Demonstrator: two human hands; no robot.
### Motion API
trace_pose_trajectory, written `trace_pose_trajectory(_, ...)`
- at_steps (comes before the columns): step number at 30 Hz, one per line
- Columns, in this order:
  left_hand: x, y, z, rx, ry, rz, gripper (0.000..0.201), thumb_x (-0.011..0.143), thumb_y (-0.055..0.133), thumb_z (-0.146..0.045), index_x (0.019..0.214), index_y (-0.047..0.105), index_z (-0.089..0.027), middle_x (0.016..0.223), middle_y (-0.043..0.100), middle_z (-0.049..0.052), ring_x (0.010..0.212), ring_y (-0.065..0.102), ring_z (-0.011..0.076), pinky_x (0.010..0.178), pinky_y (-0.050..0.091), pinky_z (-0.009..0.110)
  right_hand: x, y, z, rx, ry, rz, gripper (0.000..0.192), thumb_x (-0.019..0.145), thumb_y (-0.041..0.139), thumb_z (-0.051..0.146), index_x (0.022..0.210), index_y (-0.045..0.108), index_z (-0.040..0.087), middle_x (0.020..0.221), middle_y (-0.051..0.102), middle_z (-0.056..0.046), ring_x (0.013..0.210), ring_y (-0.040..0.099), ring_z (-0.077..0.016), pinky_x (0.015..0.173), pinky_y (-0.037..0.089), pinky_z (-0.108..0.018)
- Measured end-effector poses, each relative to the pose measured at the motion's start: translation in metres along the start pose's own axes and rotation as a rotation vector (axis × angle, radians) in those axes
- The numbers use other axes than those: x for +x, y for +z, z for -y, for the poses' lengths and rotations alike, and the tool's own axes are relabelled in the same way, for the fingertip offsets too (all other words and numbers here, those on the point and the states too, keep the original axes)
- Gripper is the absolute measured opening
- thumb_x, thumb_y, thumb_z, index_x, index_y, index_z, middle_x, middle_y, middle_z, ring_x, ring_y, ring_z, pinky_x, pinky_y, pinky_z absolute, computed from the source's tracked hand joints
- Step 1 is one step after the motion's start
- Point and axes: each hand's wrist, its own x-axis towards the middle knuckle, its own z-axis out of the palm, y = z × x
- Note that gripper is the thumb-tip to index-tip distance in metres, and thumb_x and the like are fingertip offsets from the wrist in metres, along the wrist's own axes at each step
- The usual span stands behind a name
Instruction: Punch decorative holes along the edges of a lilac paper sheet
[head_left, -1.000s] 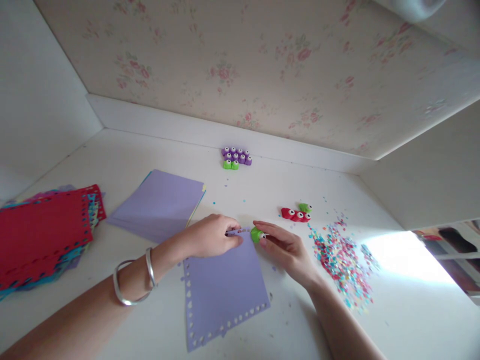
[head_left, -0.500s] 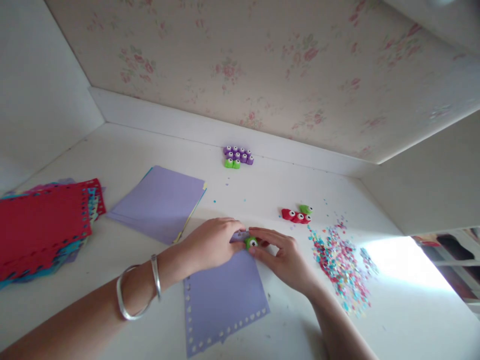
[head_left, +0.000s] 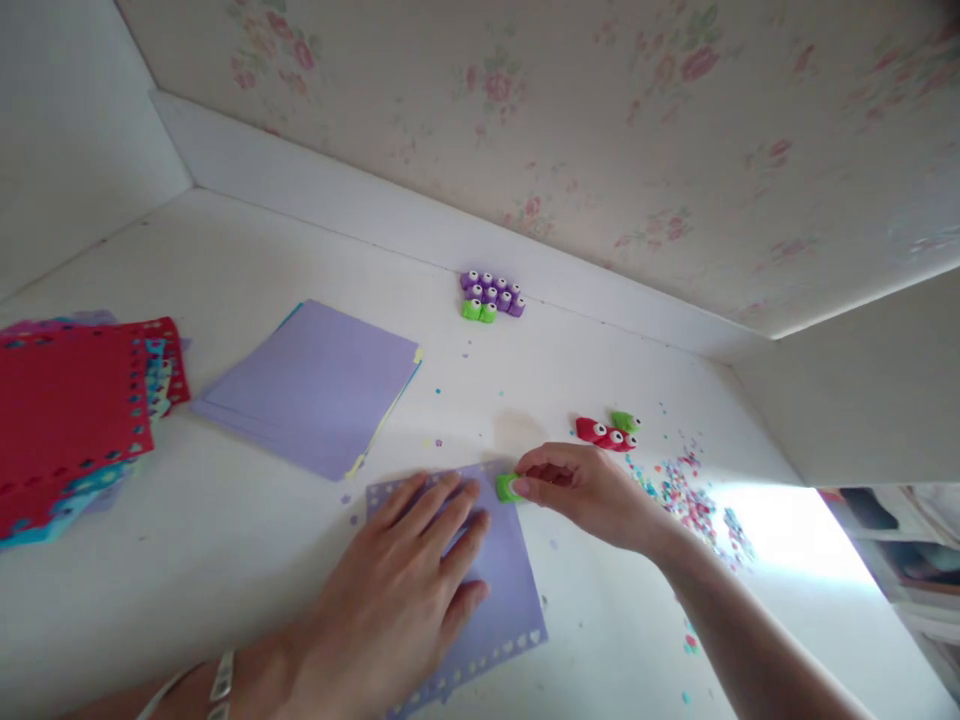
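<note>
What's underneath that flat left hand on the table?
The left hand lies flat on a purple punched sheet, whose heart-hole border shows along its edges. The sheet's middle is covered by the palm, so anything there is hidden.

Open tabletop upper left; right side crowded by red punches and confetti, paper stack blocks centre-left.
</note>
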Motion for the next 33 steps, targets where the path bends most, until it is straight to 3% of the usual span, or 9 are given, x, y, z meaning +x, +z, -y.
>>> trace_pose_trajectory(15,-0.002,-0.004,0.005,0.009,0.033,-0.023,0.04,0.1,0.043,-0.046,0.126,0.064,-0.024,0.142,0.058,0.004,0.131,0.05,0.0249,0.111,0.032,0.044,0.007,-0.005,-0.001,-0.016,0.089,0.099,0.027,0.088,0.066,0.05,0.09,0.072,0.024,0.079,0.072,-0.002,0.072,0.064,-0.0168,0.062,0.049,-0.027)
trace_pose_trajectory(26,0.0,-0.005,0.007,-0.037,0.044,-0.051,0.04,0.099,0.048,-0.046,0.126,0.064,-0.022,0.139,0.06,0.005,0.128,0.052,0.0254,0.111,0.032,0.043,0.014,-0.008,0.007,-0.004,0.144,0.143,0.016,0.084,0.07,0.039,0.084,0.071,0.023,0.076,0.071,-0.002,0.073,0.065,-0.0174,0.065,0.05,-0.028)
trace_pose_trajectory(33,0.0,-0.004,0.007,-0.017,0.052,-0.082,0.042,0.096,0.053,-0.047,0.126,0.063,-0.02,0.137,0.062,0.007,0.126,0.055,0.0262,0.109,0.034,0.043,0.018,-0.006,0.013,-0.064,0.238,0.118,0.02,0.08,0.071,0.038,0.071,0.065,0.021,0.066,0.068,-0.004,0.064,0.062,-0.0171,0.054,0.044,-0.027)
